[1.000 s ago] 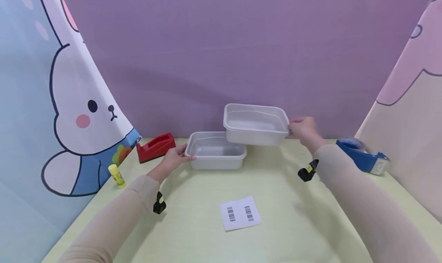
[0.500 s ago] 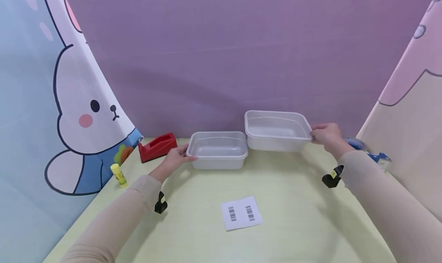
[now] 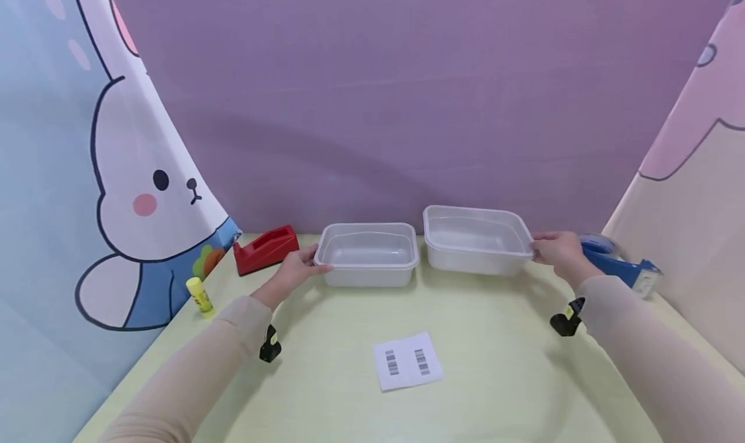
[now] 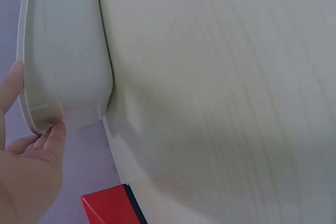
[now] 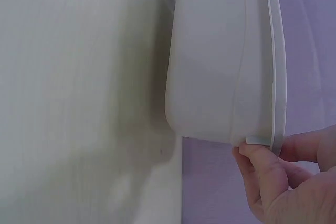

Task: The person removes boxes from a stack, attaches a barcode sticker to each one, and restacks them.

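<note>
One tub's (image 3: pixel 370 276) pinched by left fingers (image 4: pixel 55 136), another seemingly raised tub (image 3: pixel 474 260) by right fingers (image 5: pixel 269 165).

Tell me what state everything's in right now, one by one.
Left bin: upright, empty
Right bin: empty, slightly angled, apparently just off the table
Left hand: gripping left bin's left end
Right hand: gripping right bin's right end
Red dispenser: upright, looks unloaded
Blue dispenser: loaded, partly hidden
Glue stick: standing, cap on
Paper: flat, printed side up

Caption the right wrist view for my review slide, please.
Right hand pinching one end of a white container over a pale tabletop, purple backdrop behind.
</note>
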The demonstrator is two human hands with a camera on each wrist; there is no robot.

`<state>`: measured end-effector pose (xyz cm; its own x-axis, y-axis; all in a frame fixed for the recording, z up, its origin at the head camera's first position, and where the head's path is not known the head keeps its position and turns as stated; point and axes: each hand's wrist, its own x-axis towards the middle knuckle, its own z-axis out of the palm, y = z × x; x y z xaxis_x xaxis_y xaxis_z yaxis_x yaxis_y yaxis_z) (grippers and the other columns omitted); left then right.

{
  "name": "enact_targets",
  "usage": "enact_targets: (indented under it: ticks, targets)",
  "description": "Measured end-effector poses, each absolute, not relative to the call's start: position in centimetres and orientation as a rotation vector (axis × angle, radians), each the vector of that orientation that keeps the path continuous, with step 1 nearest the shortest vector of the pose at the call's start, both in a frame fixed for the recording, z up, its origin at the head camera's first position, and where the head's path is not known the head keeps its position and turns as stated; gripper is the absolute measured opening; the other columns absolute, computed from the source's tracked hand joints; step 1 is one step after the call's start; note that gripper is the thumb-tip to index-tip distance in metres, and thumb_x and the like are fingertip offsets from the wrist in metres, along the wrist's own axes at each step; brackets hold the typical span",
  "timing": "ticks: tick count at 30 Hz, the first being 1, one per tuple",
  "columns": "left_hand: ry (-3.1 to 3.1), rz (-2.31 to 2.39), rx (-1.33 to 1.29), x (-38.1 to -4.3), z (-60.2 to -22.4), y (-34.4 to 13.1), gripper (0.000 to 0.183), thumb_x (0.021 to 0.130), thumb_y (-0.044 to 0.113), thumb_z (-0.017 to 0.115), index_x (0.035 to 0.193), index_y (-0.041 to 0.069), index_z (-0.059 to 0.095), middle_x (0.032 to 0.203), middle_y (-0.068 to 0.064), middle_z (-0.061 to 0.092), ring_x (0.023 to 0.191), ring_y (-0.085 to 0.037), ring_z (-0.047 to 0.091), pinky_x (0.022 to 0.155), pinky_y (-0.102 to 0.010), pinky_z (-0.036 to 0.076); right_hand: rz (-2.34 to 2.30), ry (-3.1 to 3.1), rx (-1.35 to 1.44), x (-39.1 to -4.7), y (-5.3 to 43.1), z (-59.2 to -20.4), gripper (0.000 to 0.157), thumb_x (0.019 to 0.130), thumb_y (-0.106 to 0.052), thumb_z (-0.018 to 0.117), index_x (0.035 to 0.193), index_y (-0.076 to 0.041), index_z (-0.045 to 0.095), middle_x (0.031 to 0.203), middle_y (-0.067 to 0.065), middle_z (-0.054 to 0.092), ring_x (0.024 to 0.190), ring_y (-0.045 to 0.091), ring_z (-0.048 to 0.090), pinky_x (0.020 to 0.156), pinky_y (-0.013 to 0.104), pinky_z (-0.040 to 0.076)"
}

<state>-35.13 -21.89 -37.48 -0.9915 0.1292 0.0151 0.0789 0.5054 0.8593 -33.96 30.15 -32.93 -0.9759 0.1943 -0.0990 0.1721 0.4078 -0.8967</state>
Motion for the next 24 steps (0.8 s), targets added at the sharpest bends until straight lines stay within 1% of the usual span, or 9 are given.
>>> enact_targets:
  ticks: [2,6,9,14,17,18,20,22,24]
  targets:
    - [2.682,1.531,0.181,-35.1,-37.6,-21.8,0.082,0.086,0.025,0.074,0.152,0.007,0.028,0.154,-0.016,0.034,0.137,-0.033,0.042,0.109,-0.044,0.041,1.642,-2.632,-0.353,-34.0,30.4,-33.4,0.048,0.096,-0.008,0.051,0.140,0.010,0.042,0.141,0.034,0.043,0.070,-0.003,0.058,0.089,0.034,0.057]
    - [2.694,1.532,0.188,-35.1,-37.5,-21.8,0.081,0.086,0.024,0.074,0.151,0.006,0.029,0.153,-0.016,0.036,0.136,-0.033,0.043,0.109,-0.044,0.041,1.610,-2.643,-0.307,-34.0,30.5,-34.0,0.048,0.094,-0.006,0.052,0.138,0.012,0.043,0.140,0.034,0.045,0.076,0.001,0.060,0.079,0.024,0.059]
    - [2.693,1.535,0.191,-35.1,-37.5,-21.8,0.081,0.086,0.024,0.074,0.151,0.005,0.029,0.153,-0.017,0.036,0.136,-0.033,0.044,0.108,-0.044,0.041,1.582,-2.659,-0.260,-33.9,30.6,-34.3,0.048,0.093,-0.004,0.051,0.136,0.015,0.043,0.139,0.035,0.044,0.083,0.006,0.062,0.075,0.022,0.059]
    - [2.658,1.575,0.198,-35.1,-37.6,-21.8,0.080,0.087,0.022,0.073,0.151,0.006,0.029,0.154,-0.016,0.035,0.137,-0.032,0.042,0.109,-0.044,0.041,1.545,-2.704,-0.265,-33.9,30.7,-34.7,0.047,0.095,-0.005,0.048,0.137,0.015,0.042,0.138,0.037,0.044,0.103,0.026,0.063,0.082,0.028,0.059]
    - [2.633,1.598,0.197,-35.1,-37.7,-21.8,0.079,0.088,0.020,0.072,0.152,0.007,0.028,0.155,-0.016,0.033,0.138,-0.032,0.040,0.110,-0.045,0.039,1.549,-2.721,-0.283,-34.1,30.8,-34.9,0.047,0.096,-0.006,0.047,0.138,0.015,0.040,0.140,0.036,0.042,0.118,0.037,0.056,0.088,0.034,0.057]
    - [2.621,1.610,0.197,-35.1,-37.7,-21.8,0.079,0.088,0.020,0.072,0.152,0.007,0.028,0.155,-0.015,0.033,0.138,-0.032,0.040,0.110,-0.045,0.039,1.550,-2.722,-0.285,-34.1,30.9,-35.0,0.047,0.096,-0.006,0.047,0.138,0.015,0.040,0.140,0.036,0.042,0.119,0.037,0.055,0.088,0.034,0.056]
    - [2.613,1.618,0.197,-35.0,-37.7,-21.8,0.079,0.087,0.021,0.072,0.152,0.007,0.028,0.155,-0.015,0.033,0.139,-0.032,0.039,0.110,-0.045,0.039,1.549,-2.726,-0.278,-34.2,31.0,-35.1,0.047,0.096,-0.006,0.047,0.138,0.015,0.040,0.140,0.037,0.042,0.114,0.034,0.059,0.086,0.033,0.057]
    - [2.607,1.628,0.203,-35.0,-37.8,-21.7,0.081,0.087,0.022,0.073,0.152,0.007,0.028,0.155,-0.016,0.033,0.139,-0.033,0.039,0.110,-0.045,0.039,1.549,-2.730,-0.264,-34.3,31.2,-35.2,0.048,0.095,-0.007,0.048,0.137,0.016,0.041,0.139,0.038,0.043,0.102,0.025,0.063,0.082,0.029,0.059]
    - [2.610,1.626,0.213,-35.0,-37.9,-21.7,0.082,0.087,0.024,0.073,0.152,0.006,0.028,0.155,-0.017,0.033,0.139,-0.033,0.038,0.110,-0.045,0.040,1.546,-2.739,-0.249,-34.2,31.3,-35.2,0.048,0.095,-0.008,0.049,0.137,0.016,0.042,0.138,0.038,0.043,0.091,0.013,0.064,0.081,0.028,0.059]
